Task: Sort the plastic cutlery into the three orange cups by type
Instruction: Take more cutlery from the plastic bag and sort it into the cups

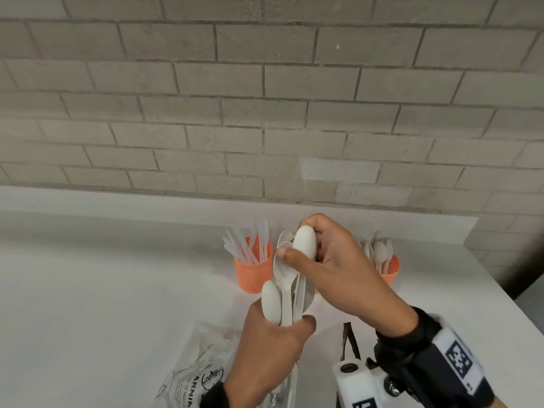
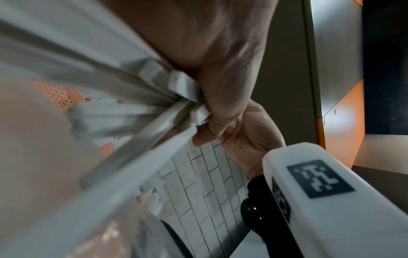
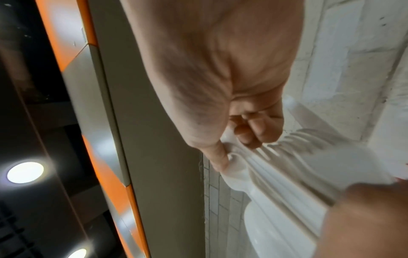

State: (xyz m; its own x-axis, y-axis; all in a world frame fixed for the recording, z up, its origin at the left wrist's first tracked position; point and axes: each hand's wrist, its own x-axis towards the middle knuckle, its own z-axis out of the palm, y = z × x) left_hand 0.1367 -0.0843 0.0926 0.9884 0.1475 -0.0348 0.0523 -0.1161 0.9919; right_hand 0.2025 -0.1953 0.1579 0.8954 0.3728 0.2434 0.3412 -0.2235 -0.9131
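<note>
My left hand (image 1: 276, 343) grips a bundle of white plastic cutlery (image 1: 290, 293) by the handles (image 2: 154, 97), upright above the white table. My right hand (image 1: 326, 260) pinches the bowl of one white spoon (image 1: 305, 241) at the top of that bundle, thumb in front and fingers curled behind (image 3: 253, 129). An orange mesh cup (image 1: 253, 270) holding several white knives stands at the back left of the hands. A second orange cup (image 1: 390, 269) with several spoons stands at the back right. A third orange cup is almost wholly hidden behind my hands.
A crumpled clear plastic bag (image 1: 194, 375) with printed warning text lies on the white table (image 1: 103, 290) near the front, left of my left wrist. A grey brick wall (image 1: 265, 98) rises right behind the cups. The table's right edge runs close to the spoon cup.
</note>
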